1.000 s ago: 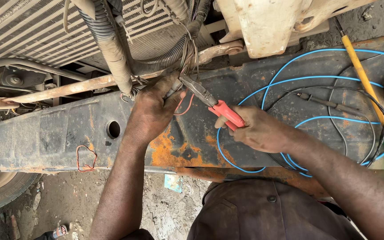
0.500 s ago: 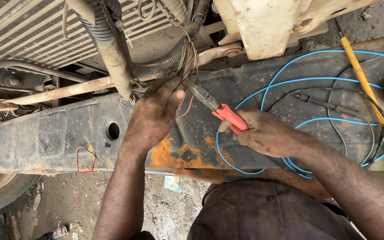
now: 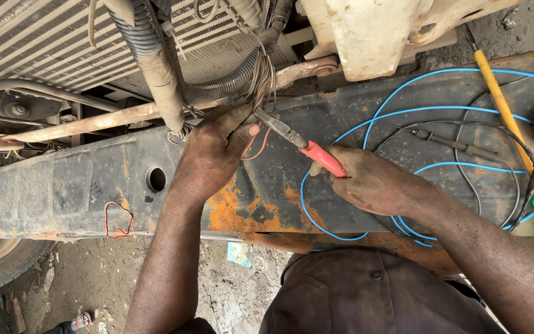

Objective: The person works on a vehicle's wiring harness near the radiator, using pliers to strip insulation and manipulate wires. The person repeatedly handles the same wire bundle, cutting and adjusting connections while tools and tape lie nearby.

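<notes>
Red-handled pliers [image 3: 304, 143] gripped in right hand [image 3: 375, 184]; jaws at thin wires [image 3: 261, 93] pinched by left hand [image 3: 212, 151]

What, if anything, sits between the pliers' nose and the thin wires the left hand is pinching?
Nothing visible does. The pliers, gripped by the right hand at their red handles, have their nose right at the bundle of thin wires, just beside the left hand. The blue cable loops off to the right, clear of them.
</notes>
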